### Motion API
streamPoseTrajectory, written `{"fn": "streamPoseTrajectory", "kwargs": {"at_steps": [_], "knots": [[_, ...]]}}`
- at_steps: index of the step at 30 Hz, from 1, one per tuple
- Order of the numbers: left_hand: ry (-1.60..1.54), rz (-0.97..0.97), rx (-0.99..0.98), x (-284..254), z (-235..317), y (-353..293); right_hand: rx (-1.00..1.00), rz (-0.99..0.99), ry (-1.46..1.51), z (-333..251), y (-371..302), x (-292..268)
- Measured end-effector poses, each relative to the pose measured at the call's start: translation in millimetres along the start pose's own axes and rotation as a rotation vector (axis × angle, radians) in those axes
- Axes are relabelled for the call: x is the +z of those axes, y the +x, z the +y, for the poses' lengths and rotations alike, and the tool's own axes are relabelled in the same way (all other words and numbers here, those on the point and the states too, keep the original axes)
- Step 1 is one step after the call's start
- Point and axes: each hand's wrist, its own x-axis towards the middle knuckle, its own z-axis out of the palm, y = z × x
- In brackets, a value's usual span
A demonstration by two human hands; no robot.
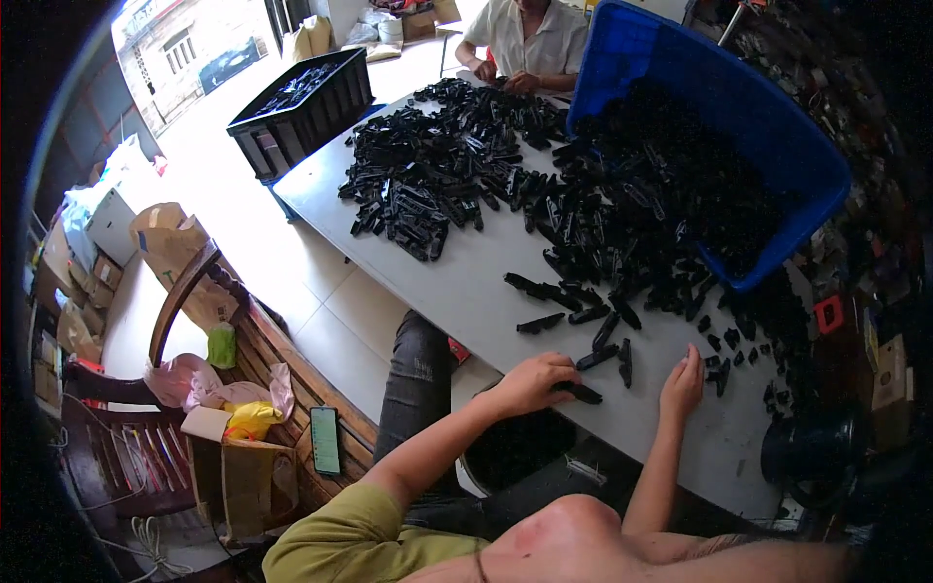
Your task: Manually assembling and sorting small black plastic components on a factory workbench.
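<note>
Left-hand fingers point(562, 373) hold a black strip point(585, 394), long axis pointing rightward

This looks like a small, informal workshop: loose heaps of small black parts point(418, 175) cover much of a white desk point(447, 291), fed from a tilted blue tub point(821, 185), with a filled black crate point(306, 131) beside it and another person point(539, 44) seated at the far end. Sacks point(313, 37) near the bright doorway point(199, 63) fit that, while a slatted wooden seat point(294, 364) gives a homely touch.
</note>
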Motion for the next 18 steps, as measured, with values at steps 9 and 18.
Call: {"fn": "streamPoseTrajectory", "kwargs": {"at_steps": [9, 18], "knots": [[-0.013, 0.02, 0.034, -1, 0, 0, 0.076, -0.054, 0.129, 5, -1, -2], [0.015, 0.027, 0.03, -1, 0, 1, 0.134, -0.115, 0.263, -1, 3, -10]]}}
